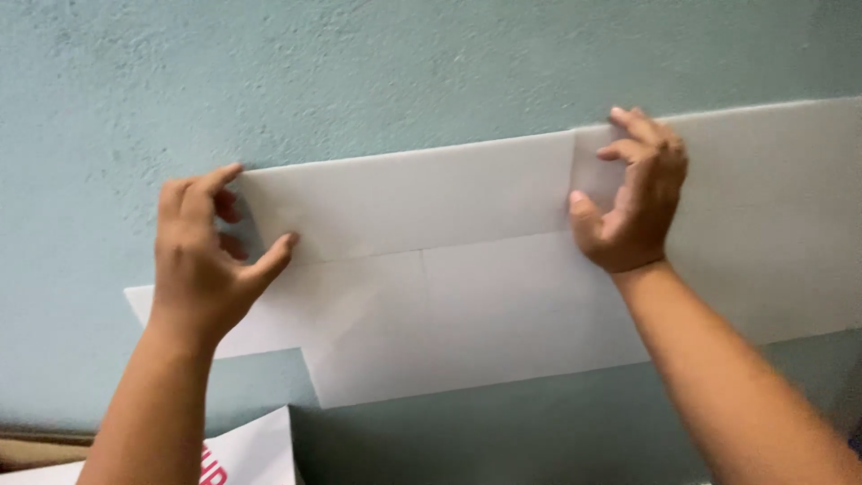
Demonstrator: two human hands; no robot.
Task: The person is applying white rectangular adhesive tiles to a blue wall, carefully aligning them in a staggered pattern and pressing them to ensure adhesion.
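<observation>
**Flat white carton blank held against the wall**

The blank (467, 269) is pressed against the teal wall (359, 72); it looks light, stiff, and creased along its folds. Its upper flap is pinched at the corner by the left hand (202, 260) and at the top edge by the right hand (637, 198); edges seem the best hold.

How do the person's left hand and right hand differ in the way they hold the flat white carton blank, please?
The left hand grips the white carton blank at its left end, while the right hand holds its top edge further right, near a fold line. The left hand sits lower in the picture, the right hand higher. The left thumb stretches out across the panel; the right hand's fingers curl over the edge. Both pinch the same sheet in front of the pale green wall.
</observation>
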